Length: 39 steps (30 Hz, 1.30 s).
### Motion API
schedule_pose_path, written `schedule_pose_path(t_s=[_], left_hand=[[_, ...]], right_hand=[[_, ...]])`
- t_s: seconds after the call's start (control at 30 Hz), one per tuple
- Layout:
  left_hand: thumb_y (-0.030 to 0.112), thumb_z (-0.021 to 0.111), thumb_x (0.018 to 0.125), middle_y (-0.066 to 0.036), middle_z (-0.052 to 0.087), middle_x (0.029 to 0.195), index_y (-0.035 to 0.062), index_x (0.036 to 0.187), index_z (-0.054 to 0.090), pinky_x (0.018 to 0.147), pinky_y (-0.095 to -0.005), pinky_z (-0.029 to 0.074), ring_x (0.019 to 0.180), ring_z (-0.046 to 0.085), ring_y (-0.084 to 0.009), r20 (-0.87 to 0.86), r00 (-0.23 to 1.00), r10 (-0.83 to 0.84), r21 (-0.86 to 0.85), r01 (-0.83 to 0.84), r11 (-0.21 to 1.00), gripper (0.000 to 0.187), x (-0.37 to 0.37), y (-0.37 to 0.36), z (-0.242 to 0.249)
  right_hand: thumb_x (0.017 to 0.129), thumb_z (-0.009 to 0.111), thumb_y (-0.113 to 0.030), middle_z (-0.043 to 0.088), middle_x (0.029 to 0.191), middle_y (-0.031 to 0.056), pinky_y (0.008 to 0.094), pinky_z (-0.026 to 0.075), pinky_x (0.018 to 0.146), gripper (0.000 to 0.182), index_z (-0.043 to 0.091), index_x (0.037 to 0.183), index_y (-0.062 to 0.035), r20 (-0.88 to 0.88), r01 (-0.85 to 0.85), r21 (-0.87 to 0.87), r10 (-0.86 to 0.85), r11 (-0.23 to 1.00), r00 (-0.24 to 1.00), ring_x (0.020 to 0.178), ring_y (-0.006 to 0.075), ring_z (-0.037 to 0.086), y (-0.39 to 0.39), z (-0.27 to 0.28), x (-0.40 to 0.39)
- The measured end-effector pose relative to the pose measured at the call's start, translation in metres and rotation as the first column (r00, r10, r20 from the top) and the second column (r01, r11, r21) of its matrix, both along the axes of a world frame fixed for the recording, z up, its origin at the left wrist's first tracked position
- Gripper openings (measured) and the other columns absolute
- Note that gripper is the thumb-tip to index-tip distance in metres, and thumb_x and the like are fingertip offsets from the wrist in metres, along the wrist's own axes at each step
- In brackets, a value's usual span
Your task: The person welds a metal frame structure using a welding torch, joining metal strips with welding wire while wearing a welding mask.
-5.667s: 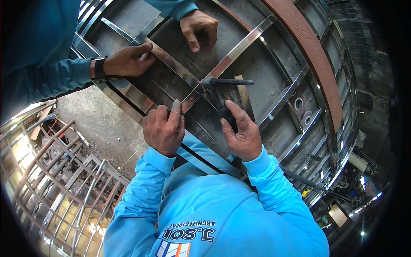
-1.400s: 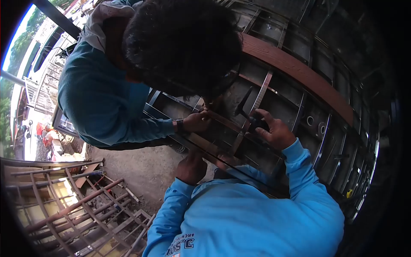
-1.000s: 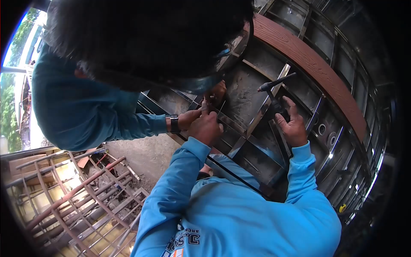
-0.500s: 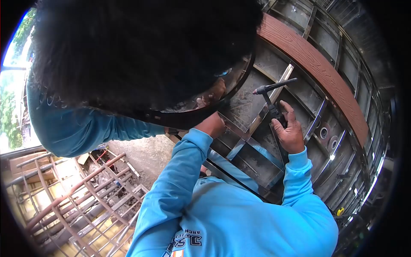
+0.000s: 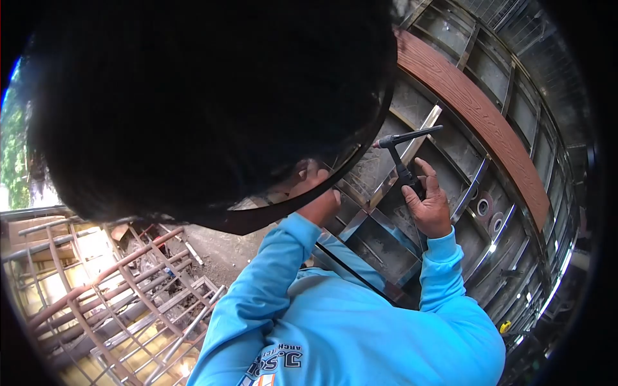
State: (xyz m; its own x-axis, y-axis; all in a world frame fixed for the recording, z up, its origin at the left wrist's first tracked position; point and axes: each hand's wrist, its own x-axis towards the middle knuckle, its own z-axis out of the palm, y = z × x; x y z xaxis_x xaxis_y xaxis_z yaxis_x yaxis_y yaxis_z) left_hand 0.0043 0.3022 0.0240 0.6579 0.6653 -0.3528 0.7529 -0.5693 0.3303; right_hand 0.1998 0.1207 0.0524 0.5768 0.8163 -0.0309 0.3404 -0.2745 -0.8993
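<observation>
A black welding torch (image 5: 405, 168) with a slim head and long back cap is gripped in my right hand (image 5: 431, 209), between thumb and fingers. Its tip points left, over a welded metal frame (image 5: 372, 207). My left hand (image 5: 320, 207) is closed, close to the frame's left part. The dark rim of a visor (image 5: 257, 215) covers some of its fingers, and what they hold cannot be made out.
Another person's dark-haired head (image 5: 206, 109) fills the upper left. A curved wood-grain board (image 5: 483, 109) crosses the metal grid at right. Two round discs (image 5: 483, 207) lie within the grid. Rusty bars (image 5: 116, 276) form a lattice at lower left.
The other person's head has moved lower, and their blue sleeve is now out of sight. My right hand and the torch have shifted slightly left.
</observation>
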Motion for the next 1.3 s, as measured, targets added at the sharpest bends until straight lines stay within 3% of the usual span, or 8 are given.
schedule_pose_path(t_s=[0.03, 0.23, 0.33, 0.53, 0.67, 0.7, 0.9, 1.3], left_hand=[[0.023, 0.067, 0.084, -0.024, 0.055, 0.134, 0.0031, 0.101, 0.056, 0.076, -0.0502, 0.059, 0.092, 0.069, -0.0435, 0.193, 0.981, -0.001, 0.129, -0.025, 0.991, 0.028, -0.015, -0.014, -0.021], [0.016, 0.067, 0.086, -0.014, 0.067, 0.095, 0.0058, 0.094, 0.061, 0.069, -0.0475, 0.056, 0.078, 0.068, -0.0392, 0.311, 0.950, 0.005, 0.024, -0.014, 1.000, 0.014, -0.061, -0.037, 0.034], [0.014, 0.069, 0.085, -0.013, 0.068, 0.088, 0.0062, 0.095, 0.065, 0.068, -0.0453, 0.056, 0.078, 0.068, -0.0372, 0.452, 0.891, 0.044, 0.080, -0.090, 0.993, 0.014, -0.076, -0.038, 0.042], [0.019, 0.069, 0.091, -0.013, 0.072, 0.099, 0.0109, 0.115, 0.071, 0.067, -0.0442, 0.057, 0.080, 0.071, -0.0351, 0.399, 0.907, 0.138, 0.042, -0.168, 0.985, 0.025, -0.098, -0.039, 0.016], [0.026, 0.068, 0.094, -0.011, 0.073, 0.106, 0.0160, 0.126, 0.070, 0.065, -0.0437, 0.058, 0.080, 0.072, -0.0325, 0.412, 0.894, 0.176, 0.064, -0.221, 0.973, 0.034, -0.104, -0.037, 0.004], [0.026, 0.068, 0.094, -0.011, 0.073, 0.106, 0.0168, 0.128, 0.070, 0.065, -0.0434, 0.058, 0.080, 0.072, -0.0325, 0.393, 0.899, 0.191, 0.062, -0.234, 0.970, 0.035, -0.106, -0.036, 0.004], [0.012, 0.068, 0.091, -0.013, 0.071, 0.093, 0.0148, 0.122, 0.073, 0.068, -0.0423, 0.058, 0.080, 0.072, -0.0354, 0.440, 0.869, 0.226, 0.101, -0.298, 0.949, 0.032, -0.115, -0.028, 0.007], [0.025, 0.068, 0.093, -0.010, 0.072, 0.092, 0.0207, 0.124, 0.071, 0.065, -0.0434, 0.058, 0.079, 0.072, -0.0330, 0.370, 0.900, 0.231, 0.037, -0.262, 0.964, 0.031, -0.122, -0.038, -0.006]], right_hand=[[0.097, 0.070, -0.013, 0.071, 0.094, 0.0113, 0.0312, 0.054, 0.078, 0.058, 0.043, 0.148, -0.0141, 0.004, 0.004, -0.008, -0.004, 1.000, 1.000, 0.082, 0.0165, 0.069, 0.000, 0.002, 0.000], [0.096, 0.072, -0.013, 0.072, 0.097, 0.0118, 0.0309, 0.054, 0.080, 0.061, 0.042, 0.150, -0.0132, -0.021, -0.011, 0.047, 0.012, 0.999, 1.000, 0.086, 0.0173, 0.069, 0.011, -0.005, -0.012], [0.095, 0.073, -0.013, 0.072, 0.100, 0.0130, 0.0314, 0.055, 0.083, 0.064, 0.042, 0.151, -0.0128, 0.007, -0.048, 0.025, 0.047, 0.999, 0.999, 0.092, 0.0188, 0.070, 0.015, -0.022, -0.031], [0.094, 0.073, -0.012, 0.073, 0.107, 0.0152, 0.0344, 0.055, 0.087, 0.067, 0.041, 0.152, -0.0116, -0.224, -0.074, 0.119, 0.099, 0.990, 0.970, 0.098, 0.0207, 0.071, 0.037, -0.033, -0.081], [0.093, 0.072, -0.011, 0.070, 0.116, 0.0212, 0.0376, 0.056, 0.087, 0.066, 0.041, 0.152, -0.0112, -0.076, -0.161, 0.189, 0.178, 0.969, 0.981, 0.102, 0.0308, 0.072, 0.054, -0.055, -0.090], [0.096, 0.072, -0.012, 0.071, 0.119, 0.0165, 0.0333, 0.054, 0.093, 0.068, 0.038, 0.155, -0.0146, 0.031, -0.196, 0.179, 0.193, 0.964, 0.981, 0.106, 0.0218, 0.069, 0.058, -0.058, -0.090], [0.096, 0.071, -0.009, 0.065, 0.133, 0.0172, 0.0337, 0.049, 0.103, 0.066, 0.040, 0.154, -0.0135, 0.033, -0.284, 0.191, 0.283, 0.939, 0.958, 0.120, 0.0226, 0.064, 0.067, -0.080, -0.082], [0.095, 0.072, -0.009, 0.067, 0.132, 0.0155, 0.0343, 0.051, 0.101, 0.055, 0.053, 0.147, -0.0110, -0.007, -0.299, 0.079, 0.300, 0.951, 0.954, 0.120, 0.0254, 0.065, 0.086, -0.069, -0.081]])
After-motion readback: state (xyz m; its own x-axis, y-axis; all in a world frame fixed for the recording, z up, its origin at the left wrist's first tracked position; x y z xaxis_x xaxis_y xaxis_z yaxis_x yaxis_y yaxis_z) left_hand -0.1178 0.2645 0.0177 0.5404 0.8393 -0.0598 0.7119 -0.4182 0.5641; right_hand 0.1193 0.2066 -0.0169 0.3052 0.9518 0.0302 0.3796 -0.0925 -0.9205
